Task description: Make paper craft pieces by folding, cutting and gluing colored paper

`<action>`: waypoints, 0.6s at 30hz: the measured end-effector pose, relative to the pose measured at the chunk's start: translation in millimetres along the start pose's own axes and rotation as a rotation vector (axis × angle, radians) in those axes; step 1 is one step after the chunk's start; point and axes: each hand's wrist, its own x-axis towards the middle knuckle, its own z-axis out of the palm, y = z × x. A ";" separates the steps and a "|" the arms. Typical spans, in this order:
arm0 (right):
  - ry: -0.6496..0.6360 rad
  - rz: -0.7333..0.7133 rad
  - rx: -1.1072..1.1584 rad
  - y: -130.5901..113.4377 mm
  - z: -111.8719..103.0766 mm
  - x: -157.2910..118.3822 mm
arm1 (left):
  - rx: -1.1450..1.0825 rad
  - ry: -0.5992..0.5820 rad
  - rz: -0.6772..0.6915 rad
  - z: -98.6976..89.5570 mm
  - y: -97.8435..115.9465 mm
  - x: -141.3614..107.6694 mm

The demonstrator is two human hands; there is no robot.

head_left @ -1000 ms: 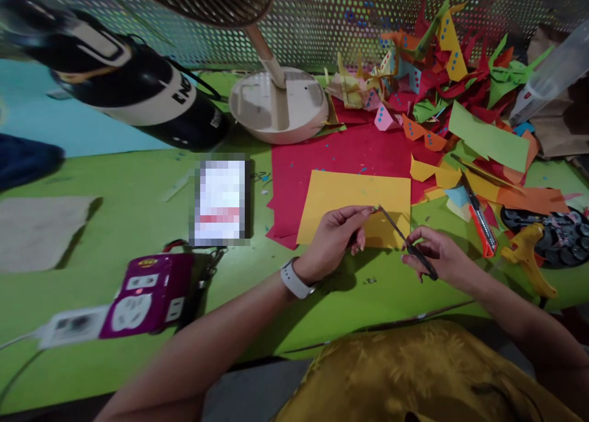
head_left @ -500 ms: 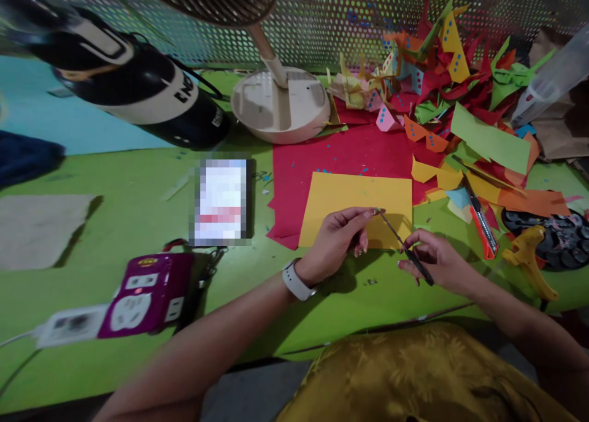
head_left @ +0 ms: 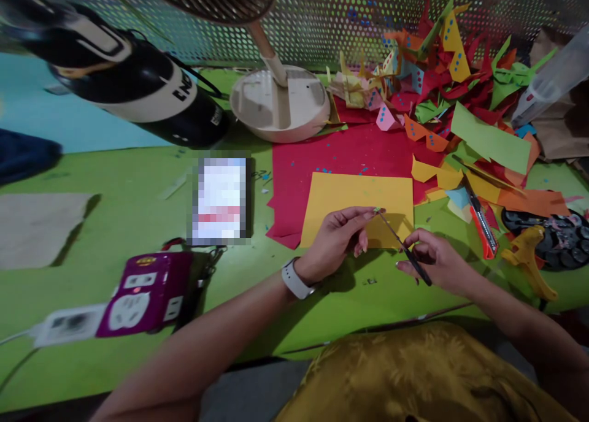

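My right hand (head_left: 430, 259) is closed around a slim tool (head_left: 416, 265) with a dark handle and a thin shaft; I cannot make out its exact kind. The shaft slants up and left, its tip meeting the fingertips of my left hand (head_left: 343, 235). Thumb and index finger there are pinched on a tiny pale-green bit (head_left: 377, 210), too small to name. Both hands are above the near edge of a yellow paper sheet (head_left: 354, 192). Under that sheet lies red paper (head_left: 294, 164).
Cut and folded coloured papers (head_left: 414, 97) pile up at the back right. Nearer are a red utility knife (head_left: 483, 226), a yellow glue gun (head_left: 527, 259) and a black tray (head_left: 552, 238). On the left stand a fan base (head_left: 280, 106), black bottle (head_left: 151, 84), phone (head_left: 221, 201) and purple power adapter (head_left: 147, 287).
Almost nothing differs. The tiny pale-green bit at my left fingertips shows a little more, and the tool has shifted very slightly. Both hands keep their places.
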 end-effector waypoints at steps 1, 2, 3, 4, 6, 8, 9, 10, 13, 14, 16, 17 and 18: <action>-0.002 -0.001 0.001 0.3 -0.1 0.2 | -0.001 -0.001 -0.001 -0.2 -0.2 0.0; -0.005 -0.002 0.001 0.6 -0.2 0.5 | -0.001 0.000 -0.002 -0.3 -0.2 0.0; -0.007 -0.003 0.002 0.8 -0.4 0.9 | 0.001 0.003 -0.005 -0.3 0.0 -0.2; -0.009 -0.003 0.002 1.0 -0.6 1.3 | 0.004 0.005 -0.007 -0.2 0.4 -0.4; -0.012 0.001 0.002 1.2 -0.9 2.2 | 0.015 0.012 -0.015 0.2 1.3 -0.7; -0.011 0.005 0.003 1.1 -1.3 3.0 | 0.022 0.016 -0.024 0.7 2.3 -0.9; -0.009 0.008 0.004 1.0 -1.4 3.2 | 0.022 0.017 -0.025 0.9 2.6 -0.9; -0.009 0.012 0.004 0.8 -1.6 3.3 | 0.021 0.017 -0.026 1.1 2.7 -0.8; -0.008 0.025 -0.003 -0.1 -2.5 3.2 | 0.027 0.018 -0.023 0.9 2.4 -0.2; -0.006 0.026 -0.007 -0.4 -2.9 3.1 | 0.030 0.019 -0.025 0.7 2.2 0.0; -0.004 0.024 -0.012 -1.0 -3.8 2.9 | 0.028 0.018 -0.031 0.3 1.9 0.4; -0.005 0.024 -0.012 -1.3 -4.2 2.8 | 0.023 0.018 -0.034 0.1 1.8 0.5; -0.008 0.025 -0.013 -1.5 -4.6 2.7 | 0.017 0.016 -0.036 0.0 1.9 0.6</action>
